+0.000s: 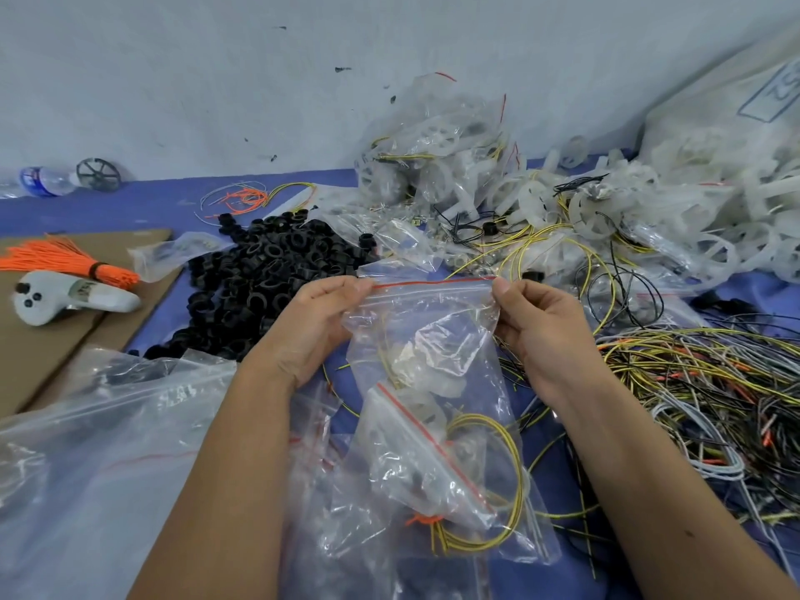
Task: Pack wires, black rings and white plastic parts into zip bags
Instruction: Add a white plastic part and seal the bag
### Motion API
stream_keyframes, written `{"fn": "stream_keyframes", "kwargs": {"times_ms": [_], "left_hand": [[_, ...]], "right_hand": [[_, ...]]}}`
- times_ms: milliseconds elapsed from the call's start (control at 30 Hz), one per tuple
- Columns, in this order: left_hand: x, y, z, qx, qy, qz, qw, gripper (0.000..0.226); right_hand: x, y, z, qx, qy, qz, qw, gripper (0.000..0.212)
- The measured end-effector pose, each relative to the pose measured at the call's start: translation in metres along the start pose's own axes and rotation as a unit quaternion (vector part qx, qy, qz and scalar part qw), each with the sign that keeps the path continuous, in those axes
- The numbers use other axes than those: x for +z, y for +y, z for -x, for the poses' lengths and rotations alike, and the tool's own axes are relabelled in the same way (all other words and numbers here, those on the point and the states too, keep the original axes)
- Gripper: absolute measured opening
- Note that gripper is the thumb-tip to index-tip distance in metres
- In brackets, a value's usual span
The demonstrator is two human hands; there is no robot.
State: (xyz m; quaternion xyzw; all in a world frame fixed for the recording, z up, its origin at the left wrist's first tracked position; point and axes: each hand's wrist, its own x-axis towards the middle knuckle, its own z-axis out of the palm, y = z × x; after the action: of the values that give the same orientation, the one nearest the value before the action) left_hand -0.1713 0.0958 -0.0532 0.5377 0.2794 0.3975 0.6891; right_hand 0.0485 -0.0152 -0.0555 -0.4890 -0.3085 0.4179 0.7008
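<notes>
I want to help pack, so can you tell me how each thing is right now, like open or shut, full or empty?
Held zip bag: pinched at both top corners, parts inside, seal looks closed.
Left hand: pinching the bag's left corner.
Right hand: pinching its right corner.
Lower zip bag: lying flat, yellow wire inside.
Black rings: loose pile.
Wires: tangled heap.
Water bottle: lying down.
</notes>
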Motion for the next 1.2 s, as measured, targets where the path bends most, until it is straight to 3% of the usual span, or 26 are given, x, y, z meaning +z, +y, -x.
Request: {"fn": "stream_keyframes", "kwargs": {"times_ms": [167, 300, 433, 533, 667, 767, 1033, 1200], "left_hand": [[-0.008, 0.001, -0.004, 0.033, 0.010, -0.023, 0.999, 0.016], [-0.005, -0.001, -0.006, 0.076, 0.057, -0.090, 0.991, 0.016], [0.007, 0.011, -0.011, 0.209, 0.137, -0.301, 0.920, 0.010], [0.032, 0.025, -0.013, 0.255, 0.093, -0.373, 0.887, 0.009], [0.070, 0.029, -0.017, 0.186, -0.049, -0.471, 0.861, 0.015], [0.081, 0.028, -0.020, 0.129, -0.104, -0.497, 0.852, 0.018], [0.064, 0.027, -0.025, 0.107, -0.114, -0.478, 0.864, 0.014], [0.060, 0.024, -0.024, 0.108, -0.113, -0.453, 0.878, 0.006]], "right_hand": [[-0.001, 0.001, -0.002, -0.022, -0.041, -0.020, 0.999, 0.026], [-0.002, 0.005, -0.002, -0.044, -0.013, 0.020, 0.999, 0.022], [-0.002, 0.009, -0.001, -0.086, 0.013, 0.102, 0.991, 0.020], [0.000, 0.009, 0.001, -0.107, 0.001, 0.136, 0.985, 0.014], [0.001, 0.007, 0.002, -0.117, -0.022, 0.162, 0.980, 0.013], [0.002, 0.006, 0.003, -0.121, -0.032, 0.172, 0.977, 0.009], [0.001, 0.008, 0.000, -0.112, -0.033, 0.167, 0.979, 0.020], [0.001, 0.007, 0.001, -0.112, -0.027, 0.138, 0.984, 0.005]]}}
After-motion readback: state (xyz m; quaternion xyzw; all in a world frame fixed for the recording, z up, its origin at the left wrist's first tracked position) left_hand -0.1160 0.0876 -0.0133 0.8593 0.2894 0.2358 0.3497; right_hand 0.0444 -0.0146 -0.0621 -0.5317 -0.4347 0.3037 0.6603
